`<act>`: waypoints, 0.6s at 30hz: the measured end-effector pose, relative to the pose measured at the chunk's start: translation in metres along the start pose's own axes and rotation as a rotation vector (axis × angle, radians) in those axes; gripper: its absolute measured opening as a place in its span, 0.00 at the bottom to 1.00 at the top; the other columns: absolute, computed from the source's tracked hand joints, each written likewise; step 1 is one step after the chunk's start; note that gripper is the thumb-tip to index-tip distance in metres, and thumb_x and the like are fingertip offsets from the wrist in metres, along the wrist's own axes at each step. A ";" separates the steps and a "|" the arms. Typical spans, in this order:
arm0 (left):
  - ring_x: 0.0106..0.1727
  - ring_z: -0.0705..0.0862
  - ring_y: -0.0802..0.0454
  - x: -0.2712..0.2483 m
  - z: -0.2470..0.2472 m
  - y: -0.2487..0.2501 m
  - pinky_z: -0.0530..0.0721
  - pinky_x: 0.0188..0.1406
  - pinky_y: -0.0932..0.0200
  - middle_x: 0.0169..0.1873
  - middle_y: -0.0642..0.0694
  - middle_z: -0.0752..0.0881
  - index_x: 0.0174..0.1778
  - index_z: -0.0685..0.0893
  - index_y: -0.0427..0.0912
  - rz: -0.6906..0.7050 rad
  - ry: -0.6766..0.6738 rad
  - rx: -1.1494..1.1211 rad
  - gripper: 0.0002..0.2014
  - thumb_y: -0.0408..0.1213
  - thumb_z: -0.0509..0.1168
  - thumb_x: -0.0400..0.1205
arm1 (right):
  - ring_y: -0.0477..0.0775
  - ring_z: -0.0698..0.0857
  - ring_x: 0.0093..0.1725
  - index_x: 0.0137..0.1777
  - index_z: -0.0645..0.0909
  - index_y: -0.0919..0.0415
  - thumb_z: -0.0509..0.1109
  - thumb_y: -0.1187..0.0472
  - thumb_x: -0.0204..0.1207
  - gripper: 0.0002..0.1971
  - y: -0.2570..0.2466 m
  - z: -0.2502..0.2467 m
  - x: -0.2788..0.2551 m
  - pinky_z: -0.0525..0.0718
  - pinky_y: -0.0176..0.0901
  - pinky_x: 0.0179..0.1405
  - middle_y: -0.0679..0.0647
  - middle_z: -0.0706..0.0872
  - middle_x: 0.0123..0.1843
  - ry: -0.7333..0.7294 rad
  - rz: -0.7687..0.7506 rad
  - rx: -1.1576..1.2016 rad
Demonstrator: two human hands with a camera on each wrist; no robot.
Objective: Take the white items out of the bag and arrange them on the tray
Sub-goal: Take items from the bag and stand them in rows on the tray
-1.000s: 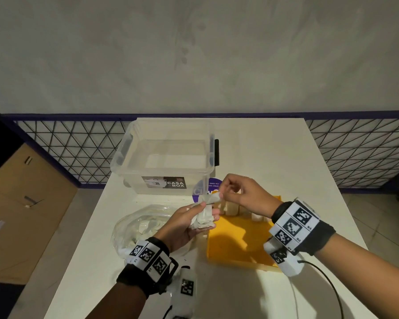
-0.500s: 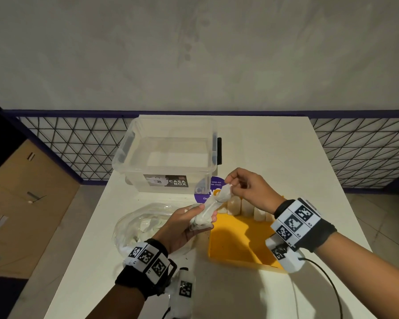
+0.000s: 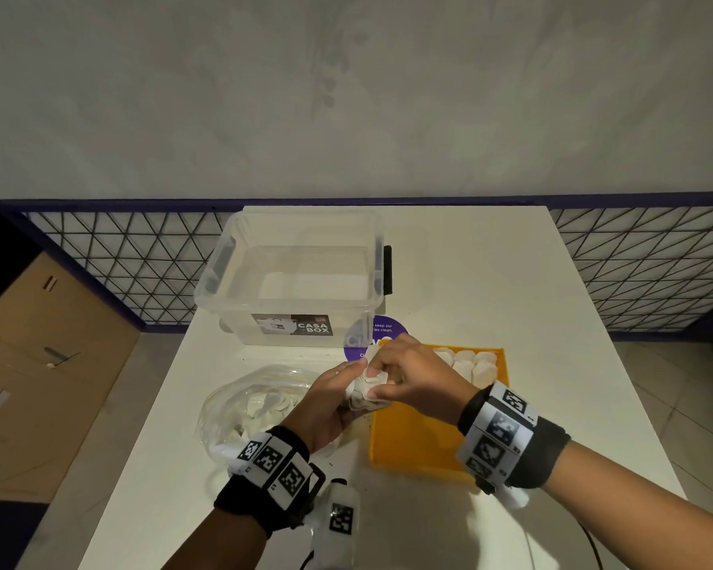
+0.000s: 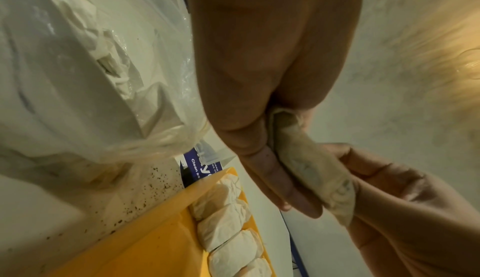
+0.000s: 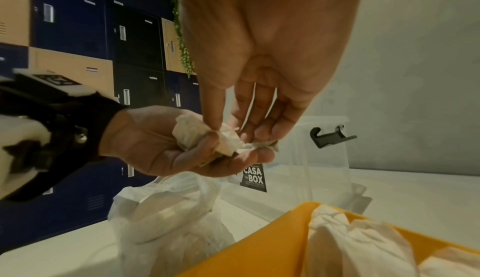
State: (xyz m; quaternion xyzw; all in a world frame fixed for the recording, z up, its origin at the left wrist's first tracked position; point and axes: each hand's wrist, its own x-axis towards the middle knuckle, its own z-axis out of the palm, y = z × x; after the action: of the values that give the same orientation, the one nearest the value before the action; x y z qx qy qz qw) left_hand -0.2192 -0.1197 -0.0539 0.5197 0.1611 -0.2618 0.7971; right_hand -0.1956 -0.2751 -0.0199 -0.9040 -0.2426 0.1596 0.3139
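Note:
A crumpled white item (image 3: 365, 389) (image 4: 314, 170) (image 5: 205, 135) is held above the gap between bag and tray. My left hand (image 3: 334, 399) (image 5: 166, 141) cups it from below with curled fingers, and my right hand (image 3: 404, 376) (image 5: 249, 129) pinches its top with thumb and fingertips. The clear plastic bag (image 3: 256, 405) (image 4: 85, 66) (image 5: 168, 215) lies at the left with several white items inside. The yellow tray (image 3: 412, 446) (image 4: 145, 246) (image 5: 272, 246) sits at the right; several white items (image 3: 470, 364) (image 4: 228, 220) (image 5: 358, 246) stand in rows along its far edge.
A clear lidless storage box (image 3: 297, 277) labelled CASA BOX stands behind the bag and tray. A round purple sticker (image 3: 381, 335) lies on the white table (image 3: 490, 281). Dark crumbs (image 4: 145, 187) speckle the table beside the tray. A mesh railing (image 3: 643, 265) runs behind the table.
The white item was stretched out between my two hands; now my right hand has come down and left onto my left, bunching it into a compact wad.

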 end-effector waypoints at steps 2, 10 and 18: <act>0.46 0.86 0.44 0.000 0.000 -0.002 0.82 0.50 0.51 0.48 0.34 0.86 0.64 0.79 0.30 -0.003 0.005 0.009 0.17 0.39 0.57 0.86 | 0.48 0.71 0.56 0.55 0.82 0.56 0.71 0.50 0.72 0.15 0.000 -0.001 0.000 0.72 0.44 0.56 0.49 0.81 0.55 -0.025 0.000 -0.032; 0.39 0.86 0.48 -0.003 0.000 -0.002 0.86 0.39 0.59 0.43 0.37 0.87 0.60 0.81 0.30 -0.001 -0.066 -0.008 0.16 0.39 0.56 0.87 | 0.52 0.74 0.56 0.51 0.81 0.60 0.66 0.59 0.76 0.08 0.002 0.002 0.001 0.73 0.45 0.55 0.54 0.83 0.53 0.025 -0.020 -0.084; 0.54 0.85 0.39 -0.005 -0.009 -0.001 0.83 0.52 0.52 0.51 0.33 0.87 0.57 0.84 0.36 -0.031 -0.061 -0.037 0.15 0.41 0.57 0.85 | 0.44 0.76 0.40 0.51 0.82 0.62 0.68 0.62 0.76 0.07 0.003 -0.007 0.000 0.72 0.31 0.38 0.50 0.81 0.43 0.115 0.074 0.177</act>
State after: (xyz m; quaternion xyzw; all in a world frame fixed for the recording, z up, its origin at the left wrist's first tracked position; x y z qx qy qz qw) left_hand -0.2239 -0.1108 -0.0552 0.4939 0.1496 -0.2866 0.8072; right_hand -0.1911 -0.2806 -0.0162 -0.8887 -0.1756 0.1397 0.3997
